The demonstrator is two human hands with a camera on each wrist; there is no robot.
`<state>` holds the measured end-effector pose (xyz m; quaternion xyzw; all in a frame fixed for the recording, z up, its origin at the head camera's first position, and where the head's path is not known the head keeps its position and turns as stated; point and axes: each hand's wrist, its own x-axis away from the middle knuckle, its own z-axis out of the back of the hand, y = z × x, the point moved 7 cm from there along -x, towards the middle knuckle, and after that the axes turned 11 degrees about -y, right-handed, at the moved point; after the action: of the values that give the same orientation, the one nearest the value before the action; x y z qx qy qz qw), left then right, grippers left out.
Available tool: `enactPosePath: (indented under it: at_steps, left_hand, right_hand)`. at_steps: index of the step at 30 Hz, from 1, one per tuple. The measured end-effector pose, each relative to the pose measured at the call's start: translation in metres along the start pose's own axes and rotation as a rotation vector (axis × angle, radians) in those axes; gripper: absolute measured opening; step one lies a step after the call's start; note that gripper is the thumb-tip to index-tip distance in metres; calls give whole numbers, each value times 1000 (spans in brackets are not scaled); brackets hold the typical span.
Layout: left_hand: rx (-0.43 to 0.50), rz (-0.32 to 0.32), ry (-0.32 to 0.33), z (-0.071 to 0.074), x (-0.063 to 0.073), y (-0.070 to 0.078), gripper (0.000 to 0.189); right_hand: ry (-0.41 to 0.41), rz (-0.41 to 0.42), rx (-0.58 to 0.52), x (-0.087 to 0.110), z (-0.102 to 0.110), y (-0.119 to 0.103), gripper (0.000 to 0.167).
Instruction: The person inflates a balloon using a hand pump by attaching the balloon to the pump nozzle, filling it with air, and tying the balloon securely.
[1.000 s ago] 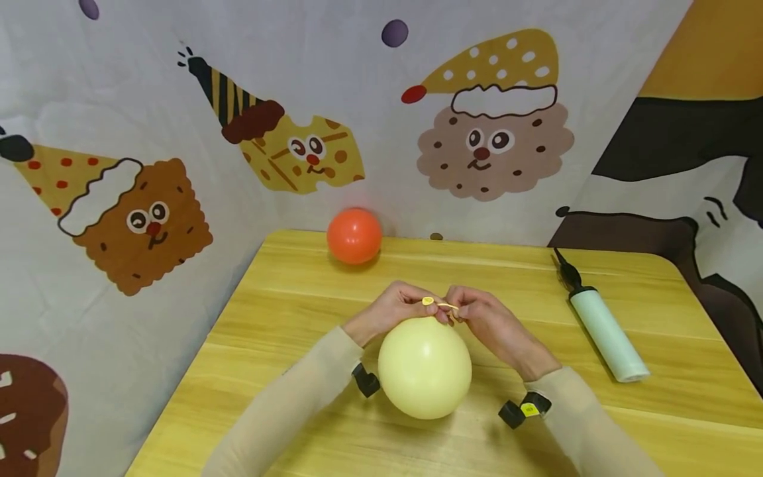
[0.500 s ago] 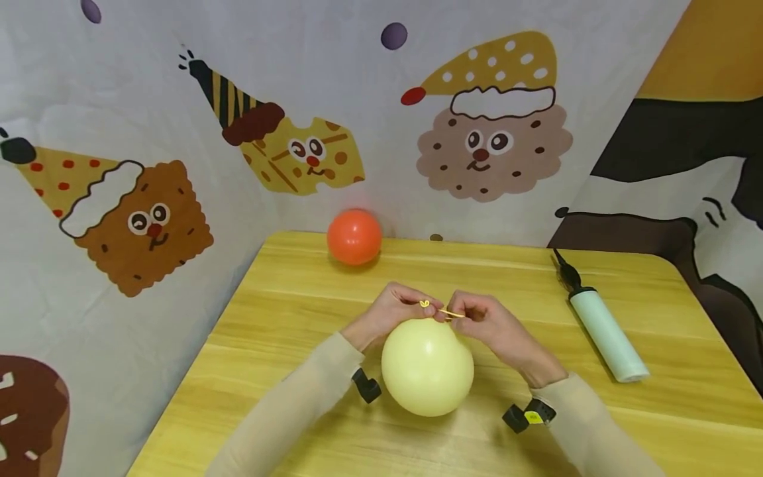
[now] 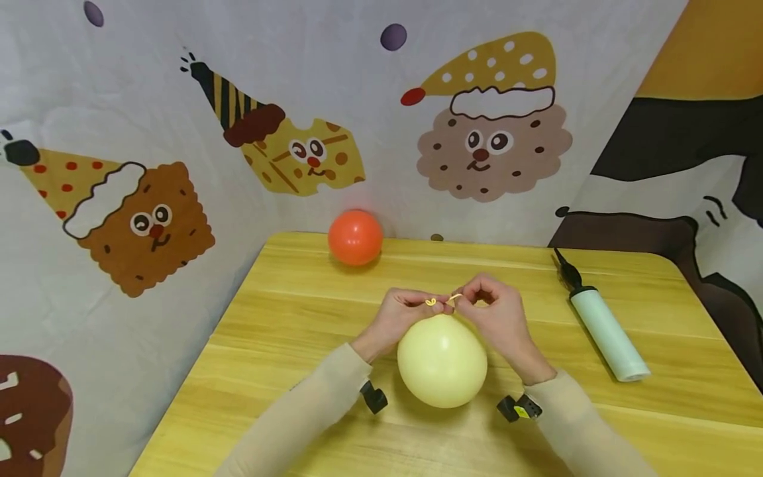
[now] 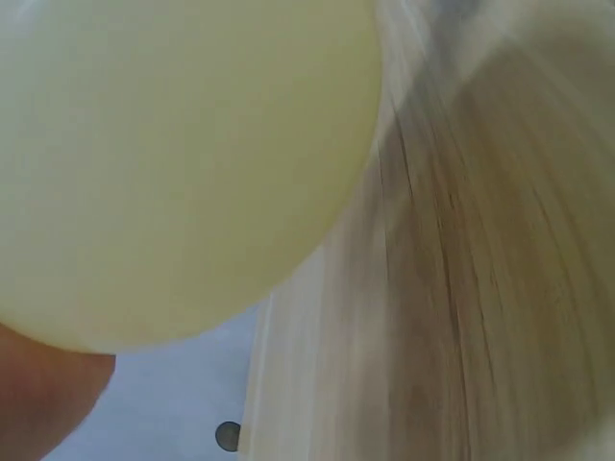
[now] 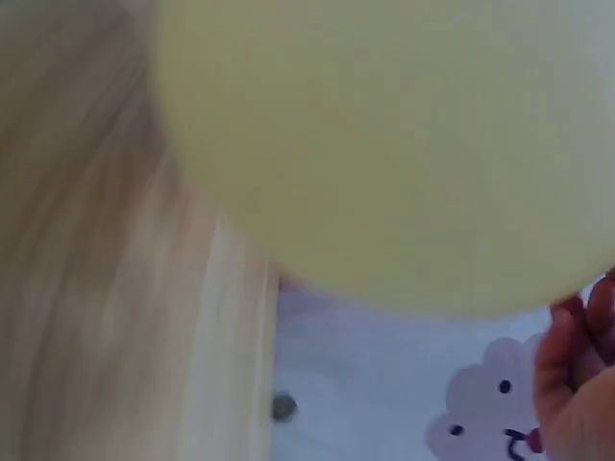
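Observation:
A pale yellow inflated balloon [image 3: 442,361] hangs neck up between the two hands, close over the table. My left hand [image 3: 401,317] pinches its neck, and the small curled yellow mouth [image 3: 431,302] sticks out above the thumb. From the left fingertips a thin yellow strand [image 3: 456,297] runs to my right hand [image 3: 496,311], which pinches it between thumb and forefinger. The balloon [image 4: 173,163] fills much of the left wrist view, hiding most of the handwork. In the right wrist view the balloon [image 5: 404,163] is blurred, with fingers at its lower right edge.
A round orange-red balloon [image 3: 355,238] sits at the back of the wooden table [image 3: 286,298], by the wall cloth. On the right lies a mint-green hand pump [image 3: 609,334] with a black nozzle. Cartoon-printed cloth [image 3: 381,152] hangs behind and at the left.
The yellow balloon and my left hand have shifted slightly right. My right hand first drew the strand out rightward, then rose and came back closer to the left fingertips.

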<state>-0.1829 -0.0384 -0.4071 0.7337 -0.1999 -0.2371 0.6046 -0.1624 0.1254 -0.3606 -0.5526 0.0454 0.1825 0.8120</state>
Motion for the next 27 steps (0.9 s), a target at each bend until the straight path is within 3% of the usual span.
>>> enactPosePath:
  at_steps: [2, 5, 8, 11, 17, 21, 27]
  left_hand:
    - [13, 19, 30, 2, 1, -2, 24]
    - [41, 64, 55, 5, 1, -6, 24]
    - [72, 111, 58, 8, 0, -8, 27]
    - [111, 134, 57, 8, -1, -8, 29]
    - [133, 163, 100, 13, 1, -9, 24]
    - [88, 165, 129, 16, 2, -7, 17]
    - [93, 137, 134, 18, 2, -3, 14]
  right_hand:
    - [56, 122, 120, 2, 2, -7, 20]
    - [137, 373, 291, 7, 1, -19, 16]
    - [207, 597, 407, 13, -2, -30, 10]
    - [242, 714, 460, 16, -5, -36, 22]
    - [277, 756, 519, 18, -10, -41, 32]
    - [279, 724, 515, 16, -12, -40, 34]
    - [292, 674, 514, 14, -13, -40, 33]
